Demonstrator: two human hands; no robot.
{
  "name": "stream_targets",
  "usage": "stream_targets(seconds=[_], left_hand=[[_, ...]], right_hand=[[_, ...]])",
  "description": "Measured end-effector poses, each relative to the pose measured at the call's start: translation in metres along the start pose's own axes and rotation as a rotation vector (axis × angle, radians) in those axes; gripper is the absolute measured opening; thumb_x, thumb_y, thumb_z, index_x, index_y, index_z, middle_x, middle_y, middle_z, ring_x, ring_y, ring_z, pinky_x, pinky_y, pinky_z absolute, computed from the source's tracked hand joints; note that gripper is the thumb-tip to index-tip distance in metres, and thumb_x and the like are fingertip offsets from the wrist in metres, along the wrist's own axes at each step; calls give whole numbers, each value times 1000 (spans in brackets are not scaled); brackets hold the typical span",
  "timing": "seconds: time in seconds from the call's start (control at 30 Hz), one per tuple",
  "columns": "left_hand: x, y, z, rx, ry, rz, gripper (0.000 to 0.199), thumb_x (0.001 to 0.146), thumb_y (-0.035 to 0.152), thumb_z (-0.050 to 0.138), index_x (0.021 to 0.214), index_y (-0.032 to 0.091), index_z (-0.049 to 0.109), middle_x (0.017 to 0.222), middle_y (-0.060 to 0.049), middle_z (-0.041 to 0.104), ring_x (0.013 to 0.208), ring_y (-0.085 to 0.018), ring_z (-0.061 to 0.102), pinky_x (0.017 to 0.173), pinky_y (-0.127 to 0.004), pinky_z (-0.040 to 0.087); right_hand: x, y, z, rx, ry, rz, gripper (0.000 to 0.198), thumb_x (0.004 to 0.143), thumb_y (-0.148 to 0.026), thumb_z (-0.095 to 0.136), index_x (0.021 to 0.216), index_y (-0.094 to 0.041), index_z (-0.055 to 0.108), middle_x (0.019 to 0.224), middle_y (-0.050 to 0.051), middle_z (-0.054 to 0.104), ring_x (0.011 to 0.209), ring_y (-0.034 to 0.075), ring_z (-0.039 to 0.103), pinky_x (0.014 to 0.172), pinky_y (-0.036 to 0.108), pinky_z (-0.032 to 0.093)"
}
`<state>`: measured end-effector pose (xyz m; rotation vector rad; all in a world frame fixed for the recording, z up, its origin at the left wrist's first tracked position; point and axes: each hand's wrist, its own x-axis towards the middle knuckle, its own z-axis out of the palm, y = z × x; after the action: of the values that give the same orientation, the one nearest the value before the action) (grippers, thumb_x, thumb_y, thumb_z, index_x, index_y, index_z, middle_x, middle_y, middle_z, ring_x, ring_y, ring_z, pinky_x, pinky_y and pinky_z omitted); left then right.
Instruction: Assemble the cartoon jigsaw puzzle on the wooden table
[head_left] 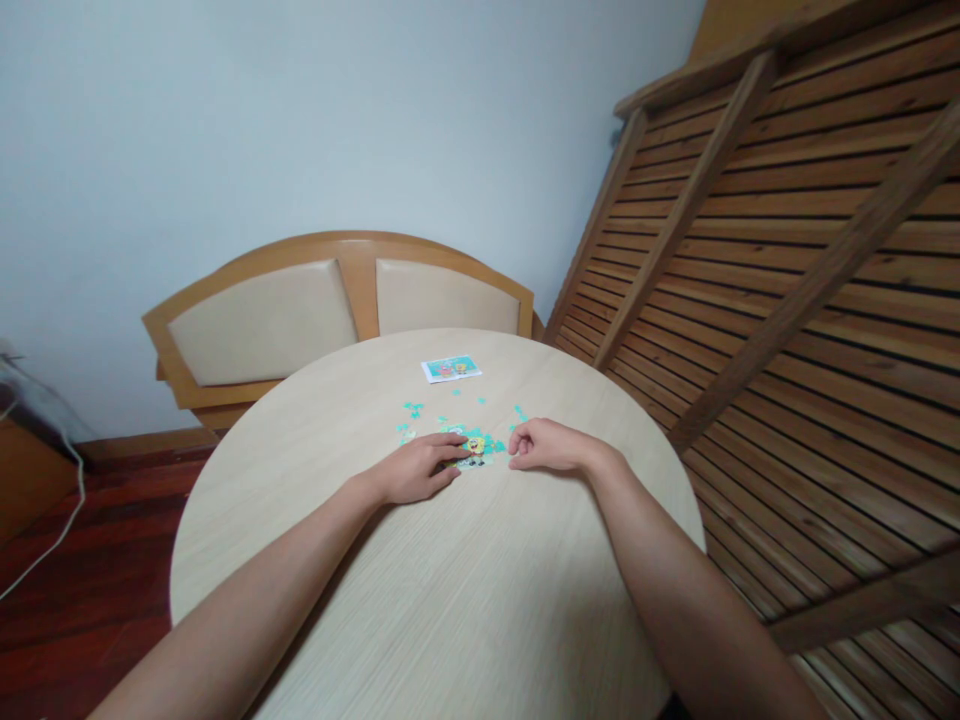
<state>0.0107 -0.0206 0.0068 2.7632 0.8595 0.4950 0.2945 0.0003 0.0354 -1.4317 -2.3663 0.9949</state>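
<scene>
A partly joined jigsaw puzzle (477,449) lies on the round table, turquoise with a yellow cartoon figure in it. My left hand (420,467) rests flat over its left side, fingers stretched out and touching it, hiding part of the picture. Just off the right side of the puzzle, my right hand (546,445) is on the table with its fingers curled in toward the thumb. Whatever may be between those fingertips is too small to make out. Loose turquoise puzzle pieces (412,409) lie scattered beyond my hands, with several more pieces (519,411) beside my right hand.
Farther back on the pale wooden table (435,600) is a reference picture card (451,369) with cartoon figures. A padded headboard (262,320) stands behind the table against the wall. Wooden slats (750,300) lean on the right. A white cable (71,510) hangs at left.
</scene>
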Motion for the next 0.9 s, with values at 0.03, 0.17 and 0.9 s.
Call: stream_targets(seconds=[0.03, 0.17, 0.9], left_hand=[[0, 0, 0, -3, 0, 0, 40, 96, 25, 50, 135, 21, 59, 143, -12, 54, 130, -25, 52, 113, -39, 41], [0, 0, 0, -12, -1, 2, 40, 96, 24, 50, 135, 21, 59, 143, -12, 54, 130, -25, 52, 113, -39, 40], [9, 3, 1, -439, 233, -244, 34, 94, 41, 56, 114, 15, 65, 110, -10, 71, 99, -22, 66, 91, -34, 51]], right_hand=[[0, 0, 0, 5, 1, -3, 26, 67, -31, 72, 88, -15, 69, 74, 1, 65, 64, 13, 56, 56, 23, 41], [3, 3, 1, 30, 14, -43, 23, 66, -32, 74, 79, -15, 65, 71, 0, 64, 64, 14, 56, 57, 24, 41], [23, -16, 28, 426, 174, -245, 37, 72, -44, 77, 89, -15, 63, 78, 2, 65, 73, 14, 60, 67, 26, 47]])
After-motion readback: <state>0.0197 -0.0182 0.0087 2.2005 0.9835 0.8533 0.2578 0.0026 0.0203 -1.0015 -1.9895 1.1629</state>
